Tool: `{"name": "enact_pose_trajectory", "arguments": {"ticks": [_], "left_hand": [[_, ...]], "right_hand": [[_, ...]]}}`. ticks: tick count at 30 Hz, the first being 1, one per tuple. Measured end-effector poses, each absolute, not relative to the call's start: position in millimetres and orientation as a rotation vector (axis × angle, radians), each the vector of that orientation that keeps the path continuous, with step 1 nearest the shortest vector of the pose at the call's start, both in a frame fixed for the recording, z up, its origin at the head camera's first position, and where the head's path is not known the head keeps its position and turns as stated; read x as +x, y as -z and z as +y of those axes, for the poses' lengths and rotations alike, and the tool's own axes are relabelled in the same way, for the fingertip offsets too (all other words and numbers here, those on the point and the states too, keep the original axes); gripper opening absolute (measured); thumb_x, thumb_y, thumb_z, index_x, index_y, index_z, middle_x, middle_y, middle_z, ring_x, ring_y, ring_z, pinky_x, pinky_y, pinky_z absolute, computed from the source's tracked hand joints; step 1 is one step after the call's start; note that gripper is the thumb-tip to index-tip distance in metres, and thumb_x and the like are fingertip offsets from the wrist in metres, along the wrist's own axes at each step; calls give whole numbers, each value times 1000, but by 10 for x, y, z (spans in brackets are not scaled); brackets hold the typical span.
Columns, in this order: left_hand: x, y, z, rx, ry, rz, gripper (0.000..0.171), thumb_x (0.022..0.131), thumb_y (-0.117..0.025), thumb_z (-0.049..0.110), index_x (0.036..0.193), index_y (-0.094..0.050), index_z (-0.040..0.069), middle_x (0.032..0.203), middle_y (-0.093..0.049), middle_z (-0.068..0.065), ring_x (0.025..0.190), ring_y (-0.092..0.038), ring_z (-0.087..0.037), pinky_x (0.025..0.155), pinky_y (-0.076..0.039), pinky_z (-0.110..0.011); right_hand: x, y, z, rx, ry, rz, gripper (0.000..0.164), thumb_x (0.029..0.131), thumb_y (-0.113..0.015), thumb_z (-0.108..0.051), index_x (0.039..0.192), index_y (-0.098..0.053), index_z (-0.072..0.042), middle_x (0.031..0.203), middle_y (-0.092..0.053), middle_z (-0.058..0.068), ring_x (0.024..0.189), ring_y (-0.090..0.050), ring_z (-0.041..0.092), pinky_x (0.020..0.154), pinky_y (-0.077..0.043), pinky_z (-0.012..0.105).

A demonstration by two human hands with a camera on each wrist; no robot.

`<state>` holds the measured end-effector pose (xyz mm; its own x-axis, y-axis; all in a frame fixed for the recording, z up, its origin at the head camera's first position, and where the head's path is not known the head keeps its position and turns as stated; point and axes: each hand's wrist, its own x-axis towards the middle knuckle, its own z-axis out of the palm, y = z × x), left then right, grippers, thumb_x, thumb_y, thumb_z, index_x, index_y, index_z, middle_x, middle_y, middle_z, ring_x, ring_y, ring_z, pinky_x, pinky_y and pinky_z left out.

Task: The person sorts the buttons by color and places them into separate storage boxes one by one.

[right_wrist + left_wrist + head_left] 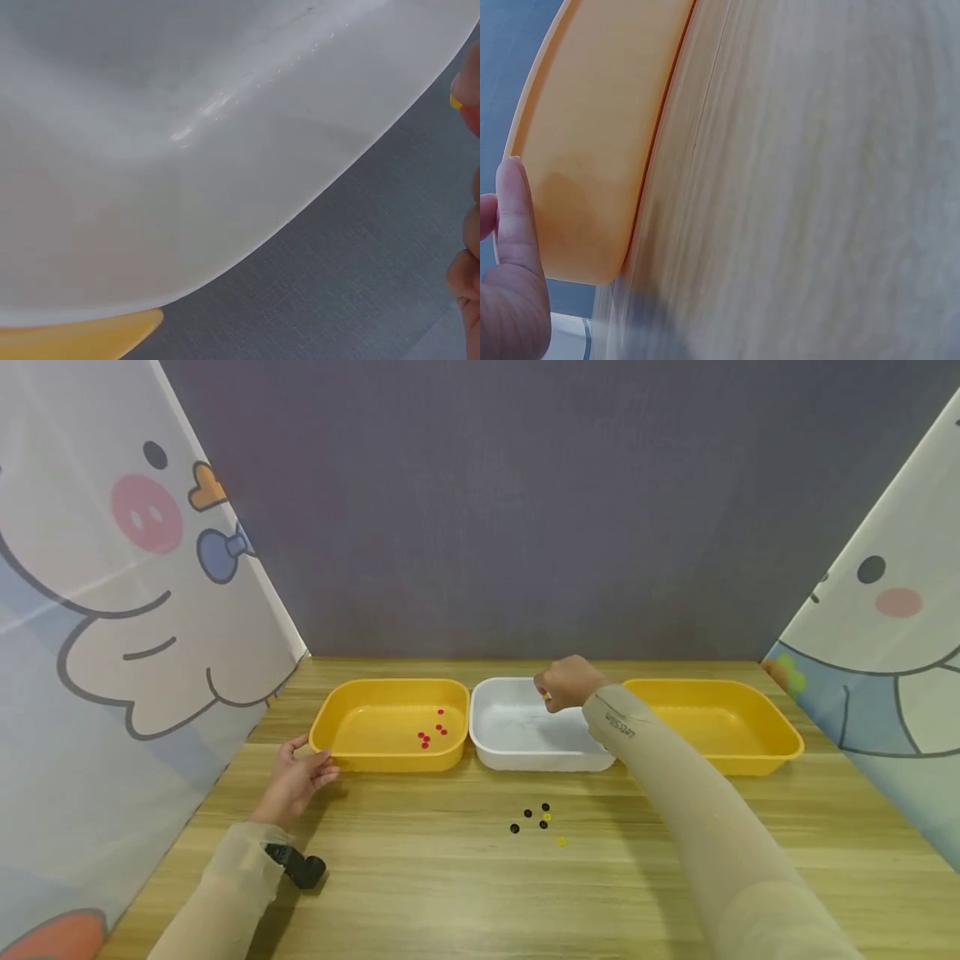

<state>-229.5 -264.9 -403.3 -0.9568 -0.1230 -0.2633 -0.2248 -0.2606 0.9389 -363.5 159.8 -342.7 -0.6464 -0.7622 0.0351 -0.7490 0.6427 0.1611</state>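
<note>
My right hand [570, 683] is over the white tray [543, 762], pinching a small yellow button [455, 101] between thumb and fingertips; most of the button is hidden. At the near left corner of the left yellow tray [397, 762], my left hand [294, 785] holds the rim, with one finger [516, 217] lying against the wall in the left wrist view. Several red buttons [426, 738] lie inside that tray. On the table in front of the white tray are several black buttons [514, 828] and two yellow buttons [562, 842].
A second yellow tray [753, 764] stands at the right, partly hidden by my right sleeve [675, 777]. All three trays form a row on the wooden table [420, 877]. Behind them rises a dark grey panel [480, 510], with cartoon-printed sheets [187, 652] at the sides.
</note>
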Motion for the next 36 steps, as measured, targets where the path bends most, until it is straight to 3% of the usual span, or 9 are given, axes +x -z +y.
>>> {"name": "enact_pose_trajectory", "arguments": {"ticks": [18,25,36], "left_hand": [[-2273,4045,-2662,-446,-2409,1851,66,99,-43,-2,146,2,9,68,-59,-1,56,-64,-8,60,-58,-18],[-2296,4058,-2647,-450,-2393,1876,65,99,-42,-3,146,1,9,69,-59,0,56,-63,-8,61,-57,-18],[-2295,4041,-2638,-449,-2407,1863,66,99,-42,-2,146,2,9,69,-57,-1,57,-63,-8,61,-57,-17]], "right_hand": [[-3701,3479,1560,1177,274,-2889,10,75,-74,-21,78,-66,-14,73,-64,-4,65,-58,14,60,-54,35],[-3674,3462,1598,1167,309,-2919,16,79,-73,-25,86,-69,-11,78,-66,-2,69,-59,16,64,-55,36],[-3462,3294,1622,1264,313,-2792,8,76,-73,-19,76,-67,-13,70,-64,-4,59,-55,13,58,-53,34]]}}
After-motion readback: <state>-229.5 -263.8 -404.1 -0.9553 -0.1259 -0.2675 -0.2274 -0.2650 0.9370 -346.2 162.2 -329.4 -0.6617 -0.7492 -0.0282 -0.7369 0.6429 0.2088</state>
